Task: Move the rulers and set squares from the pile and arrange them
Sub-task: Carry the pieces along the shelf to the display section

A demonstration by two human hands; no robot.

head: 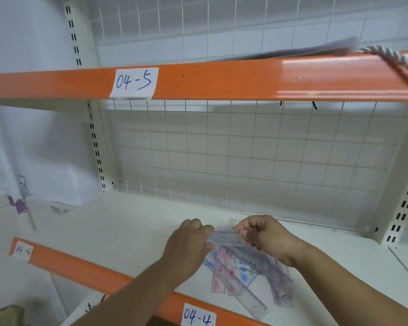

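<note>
On a white shelf (127, 231) labelled 04-4, a pale purple ruler (224, 238) is held level, likely lifted clear for sorting. Its left end is pinched by the left hand (189, 241), its right end by the right hand (266, 238) in a curled grip. Just beneath, the pile (245, 276) of rulers and set squares is heaped by the front edge
</note>
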